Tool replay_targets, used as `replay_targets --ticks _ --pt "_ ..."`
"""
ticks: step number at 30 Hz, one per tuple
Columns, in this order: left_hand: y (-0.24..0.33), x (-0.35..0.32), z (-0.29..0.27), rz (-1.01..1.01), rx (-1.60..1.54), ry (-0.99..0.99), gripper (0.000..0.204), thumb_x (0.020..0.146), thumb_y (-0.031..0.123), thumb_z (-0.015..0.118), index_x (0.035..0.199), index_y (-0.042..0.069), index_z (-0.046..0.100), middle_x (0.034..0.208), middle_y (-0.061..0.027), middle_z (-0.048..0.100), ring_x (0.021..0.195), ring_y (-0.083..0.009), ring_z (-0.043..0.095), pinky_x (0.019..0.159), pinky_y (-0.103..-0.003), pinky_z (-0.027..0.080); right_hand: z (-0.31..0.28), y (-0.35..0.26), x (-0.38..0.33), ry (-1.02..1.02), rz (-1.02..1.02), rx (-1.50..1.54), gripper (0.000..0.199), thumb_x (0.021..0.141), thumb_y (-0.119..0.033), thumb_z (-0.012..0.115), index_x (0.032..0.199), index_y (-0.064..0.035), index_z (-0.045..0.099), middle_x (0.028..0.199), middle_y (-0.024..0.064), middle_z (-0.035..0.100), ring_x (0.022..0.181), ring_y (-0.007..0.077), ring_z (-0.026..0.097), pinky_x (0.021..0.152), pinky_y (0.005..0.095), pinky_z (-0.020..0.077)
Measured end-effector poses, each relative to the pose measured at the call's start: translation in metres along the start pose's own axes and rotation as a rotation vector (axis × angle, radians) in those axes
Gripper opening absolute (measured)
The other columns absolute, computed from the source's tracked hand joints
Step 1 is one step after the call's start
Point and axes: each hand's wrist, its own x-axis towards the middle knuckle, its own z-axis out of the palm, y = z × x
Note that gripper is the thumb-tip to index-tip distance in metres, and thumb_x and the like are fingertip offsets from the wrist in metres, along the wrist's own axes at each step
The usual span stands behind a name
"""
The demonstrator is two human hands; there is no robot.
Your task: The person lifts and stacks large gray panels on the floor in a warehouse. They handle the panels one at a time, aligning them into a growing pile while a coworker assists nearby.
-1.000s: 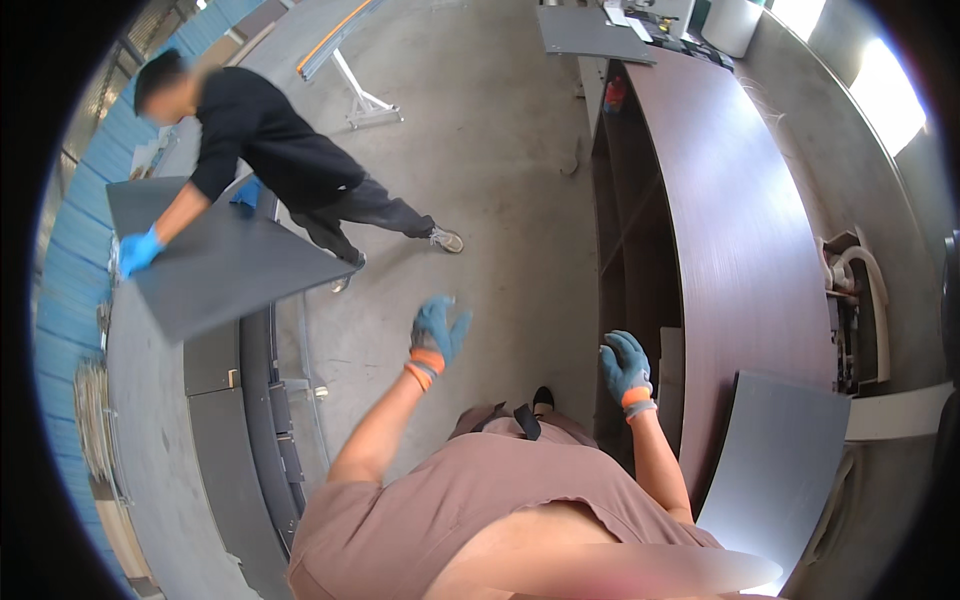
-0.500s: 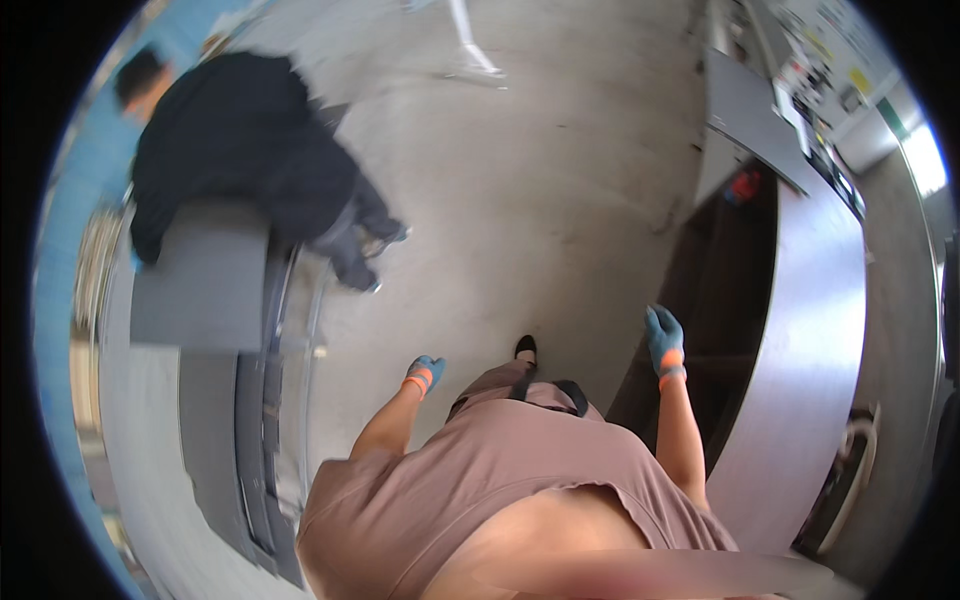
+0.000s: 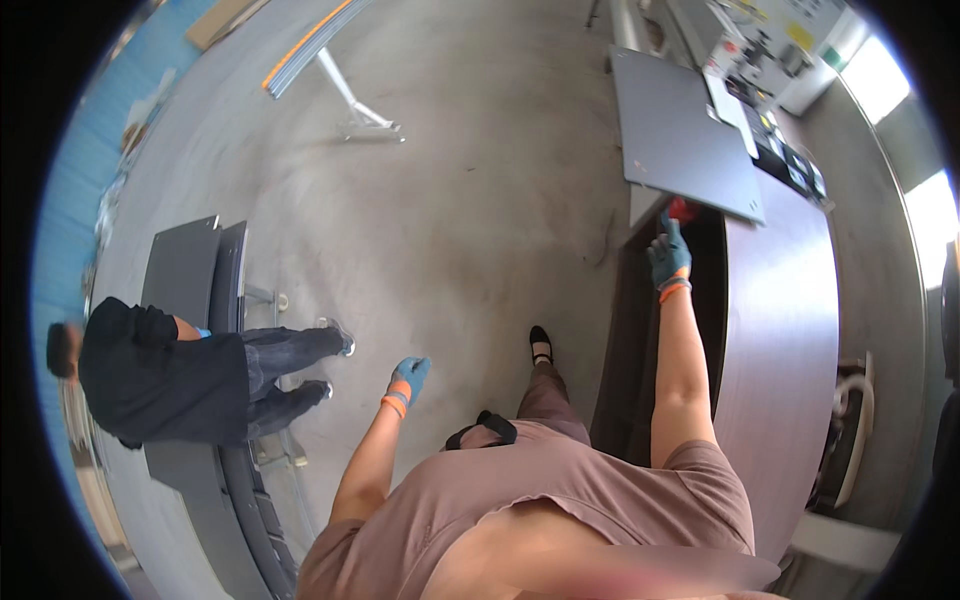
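Observation:
My right hand (image 3: pixel 670 255), in a blue glove with an orange cuff, reaches forward over the open side of a dark brown cabinet (image 3: pixel 775 330). Its fingers stretch toward a small red thing (image 3: pixel 683 209) under the edge of a grey panel (image 3: pixel 685 130). The kind of the red thing is hidden, and whether the fingertips touch it I cannot tell. My left hand (image 3: pixel 409 379), gloved the same way, hangs over the floor with fingers loosely curled together. Nothing shows in it.
On the left a person in dark clothes (image 3: pixel 165 375) stands by stacked dark panels (image 3: pixel 180 265). A white-legged stand with an orange-edged top (image 3: pixel 315 45) is farther ahead. Small tools and boxes (image 3: pixel 790 160) lie on the cabinet's far end. A chair (image 3: pixel 855 430) stands at the right.
I have moved forward along the cabinet, and my right hand has reached ahead toward the red thing. The other person, bent over a panel before, now stands nearer my left side.

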Motion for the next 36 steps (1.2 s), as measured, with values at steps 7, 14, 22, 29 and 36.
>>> replay_targets --ticks 7,14,22,29,36 --pt "0.175 0.103 0.05 -0.052 0.091 -0.107 0.035 0.091 0.041 0.061 0.085 0.007 0.066 0.07 -0.0041 0.059 0.067 -0.0143 0.05 0.065 -0.038 0.047 0.027 -0.049 0.116 0.005 0.039 0.521 0.06 0.095 -0.04 0.053 0.144 -0.007 0.041 0.152 0.0129 0.038 0.137 0.0358 0.036 0.11 0.0641 0.0298" --pt "0.343 0.219 0.106 0.084 0.004 -0.158 0.044 0.09 0.05 0.059 0.096 0.007 0.067 0.085 -0.0093 0.07 0.079 -0.0215 0.065 0.077 -0.037 0.05 -0.04 -0.045 0.17 -0.102 -0.284 0.38 0.047 0.09 -0.016 0.063 0.129 0.007 0.052 0.133 0.0213 0.054 0.121 0.036 0.052 0.107 0.0527 0.0417" --pt "0.47 0.323 0.161 0.192 -0.142 -0.198 0.043 0.095 0.042 0.056 0.112 0.004 0.063 0.112 -0.0115 0.067 0.098 -0.0265 0.063 0.087 -0.039 0.05 -0.053 -0.03 0.121 -0.027 -0.197 0.282 0.053 0.085 -0.005 0.062 0.134 0.0096 0.048 0.131 0.023 0.054 0.121 0.0342 0.051 0.11 0.0471 0.0378" --pt "0.481 0.22 0.137 0.009 -1.054 -0.633 0.063 0.089 0.037 0.068 0.134 -0.003 0.053 0.139 -0.0164 0.055 0.123 -0.0252 0.055 0.106 -0.034 0.041 -0.035 -0.032 -0.08 -0.239 -0.026 0.36 0.043 0.081 -0.002 0.063 0.122 0.0107 0.057 0.128 0.0202 0.058 0.117 0.0306 0.053 0.112 0.0465 0.033" --pt "0.356 0.107 0.118 0.231 -1.018 -0.41 0.043 0.081 0.021 0.076 0.113 -0.006 0.067 0.108 -0.0156 0.071 0.102 -0.0222 0.065 0.092 -0.034 0.05 -0.046 0.011 -0.234 -0.205 -0.026 0.113 0.051 0.078 -0.017 0.066 0.123 0.0061 0.058 0.125 0.0178 0.06 0.117 0.032 0.054 0.109 0.0485 0.036"
